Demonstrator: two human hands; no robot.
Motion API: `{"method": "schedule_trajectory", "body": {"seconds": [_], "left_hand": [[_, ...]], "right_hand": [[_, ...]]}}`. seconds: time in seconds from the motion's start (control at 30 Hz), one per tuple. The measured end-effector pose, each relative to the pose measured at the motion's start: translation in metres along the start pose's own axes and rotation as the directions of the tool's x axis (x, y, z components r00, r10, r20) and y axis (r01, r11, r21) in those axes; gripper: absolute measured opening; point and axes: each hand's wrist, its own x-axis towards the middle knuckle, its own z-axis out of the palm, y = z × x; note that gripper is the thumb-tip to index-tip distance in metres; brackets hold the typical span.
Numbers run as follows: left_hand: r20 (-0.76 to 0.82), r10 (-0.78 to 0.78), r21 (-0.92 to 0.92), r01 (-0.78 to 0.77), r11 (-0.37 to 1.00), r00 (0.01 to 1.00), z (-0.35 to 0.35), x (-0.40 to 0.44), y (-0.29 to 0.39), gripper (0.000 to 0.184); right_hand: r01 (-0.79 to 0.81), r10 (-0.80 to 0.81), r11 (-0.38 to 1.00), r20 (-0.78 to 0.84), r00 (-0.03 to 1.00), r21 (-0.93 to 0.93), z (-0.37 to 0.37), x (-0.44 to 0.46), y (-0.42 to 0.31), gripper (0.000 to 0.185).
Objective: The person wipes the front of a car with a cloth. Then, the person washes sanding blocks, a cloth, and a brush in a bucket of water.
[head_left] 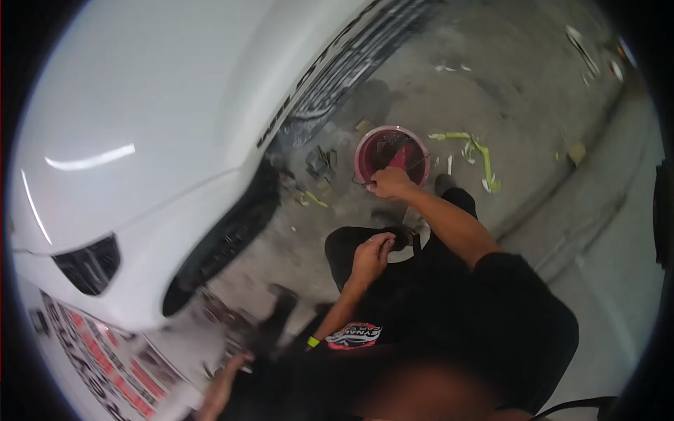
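Note:
A reddish-pink bucket (359,151) stands on the floor in front of my knees, with dark contents and a pinkish-red piece (399,158) inside. My right hand (392,183) reaches over its near rim with fingers curled, close to the thin wire handle (359,182). Whatever those fingers grip is hidden. Over my dark-trousered knee, my left hand (373,257) is closed in a pinch beside a small dark object (401,239) that I cannot identify. Anything between its fingertips is too small to name.
A white vehicle's front (161,91), with dark grille (344,70) and headlight (228,242), fills the left. Debris (321,160) and yellow-green tape (486,163) litter the floor. Another person's hand (223,386) shows at lower left, near a red-and-white printed sheet (116,365).

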Motion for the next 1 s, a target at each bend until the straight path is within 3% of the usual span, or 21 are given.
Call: {"method": "schedule_trajectory", "body": {"seconds": [0.03,0.1,0.13,0.2,0.27,0.3,0.33,0.4,0.43,0.47,0.5,0.53,0.57,0.6,0.63,0.67,0.7,0.77,0.83,1.0], "left_hand": [[-0.061,-0.035,-0.026,0.033,0.999,0.998,0.027,0.009,-0.011,0.014],[-0.024,0.099,-0.088,-0.101,0.991,0.995,0.047,0.045,-0.043,0.014],[-0.058,0.080,-0.120,-0.087,0.989,0.995,0.051,0.067,-0.061,0.014],[-0.270,0.204,-0.012,-0.215,0.977,0.941,0.053,0.104,-0.086,0.012],[-0.451,0.201,0.008,-0.222,0.975,0.870,0.044,0.136,-0.102,0.014],[-0.571,0.228,0.053,-0.242,0.969,0.788,0.038,0.145,-0.105,0.015],[-0.600,0.217,0.061,-0.227,0.972,0.770,0.028,0.154,-0.108,0.015],[-0.714,0.333,0.218,-0.256,0.942,0.616,0.007,0.158,-0.114,0.018],[-0.763,0.355,0.247,-0.264,0.932,0.540,-0.007,0.153,-0.116,0.019],[-0.805,0.389,0.283,-0.286,0.915,0.448,-0.025,0.149,-0.113,0.020],[-0.840,0.472,0.414,-0.246,0.876,0.266,-0.045,0.133,-0.103,0.020],[-0.889,0.443,0.423,-0.162,0.891,0.115,-0.061,0.114,-0.096,0.010],[-0.883,0.468,0.442,-0.306,0.844,0.016,-0.079,0.082,-0.090,0.025],[-0.869,0.488,0.473,-0.434,0.767,-0.083,-0.097,0.050,-0.082,0.040],[-0.820,0.508,0.538,-0.655,0.530,-0.263,-0.099,0.027,-0.061,0.036],[-0.743,0.510,0.602,-0.766,0.226,-0.433,-0.101,0.004,-0.037,0.033],[-0.675,0.525,0.644,-0.762,0.074,-0.519,-0.099,-0.016,-0.021,0.031],[-0.619,0.581,0.678,-0.733,0.056,-0.528,-0.094,-0.040,-0.005,0.029],[-0.597,0.601,0.702,-0.708,0.072,-0.531,-0.090,-0.054,0.000,0.027],[-0.631,0.592,0.699,-0.699,0.154,-0.501,-0.067,-0.063,-0.017,0.022]], "right_hand": [[0.046,-0.046,0.999,-0.012,0.999,-0.009,0.000,0.002,0.018,0.044],[0.110,-0.108,0.993,0.038,0.993,-0.045,0.002,0.015,0.041,0.042],[0.144,-0.143,0.989,0.039,0.989,-0.034,0.009,0.015,0.052,0.041],[0.240,-0.164,0.932,0.273,0.948,-0.273,0.021,-0.006,0.064,0.041],[0.340,-0.263,0.916,0.320,0.910,-0.213,0.049,-0.032,0.095,0.040],[0.473,-0.445,0.835,0.161,0.881,-0.281,0.072,-0.045,0.127,0.046],[0.579,-0.620,0.728,0.007,0.785,-0.368,0.087,-0.041,0.159,0.057],[0.405,-0.409,0.903,0.005,0.913,-0.146,0.046,-0.020,0.164,0.058],[0.219,-0.229,0.971,-0.096,0.969,-0.100,0.011,-0.011,0.154,0.051],[0.227,-0.289,0.946,-0.288,0.913,-0.230,-0.020,-0.001,0.158,0.041],[0.178,-0.336,0.920,-0.468,0.818,-0.350,-0.051,0.010,0.163,0.031],[0.245,-0.347,0.938,-0.629,0.696,-0.246,-0.090,0.005,0.139,0.031],[0.431,-0.388,0.891,-0.736,0.555,-0.144,-0.114,-0.018,0.100,0.030],[0.717,-0.593,0.655,-0.750,0.293,-0.237,-0.130,-0.045,0.054,0.023],[0.836,-0.722,0.427,-0.687,0.085,-0.346,-0.138,-0.067,0.025,0.023],[0.882,-0.797,0.228,-0.599,-0.074,-0.413,-0.141,-0.086,0.004,0.023],[0.899,-0.842,0.050,-0.503,-0.197,-0.436,-0.143,-0.100,-0.014,0.023],[0.900,-0.861,-0.181,-0.379,-0.340,-0.397,-0.139,-0.119,-0.040,0.023],[0.885,-0.852,-0.296,-0.321,-0.415,-0.359,-0.134,-0.130,-0.054,0.024],[0.881,-0.826,-0.373,-0.328,-0.458,-0.292,-0.108,-0.127,-0.055,0.029]]}}
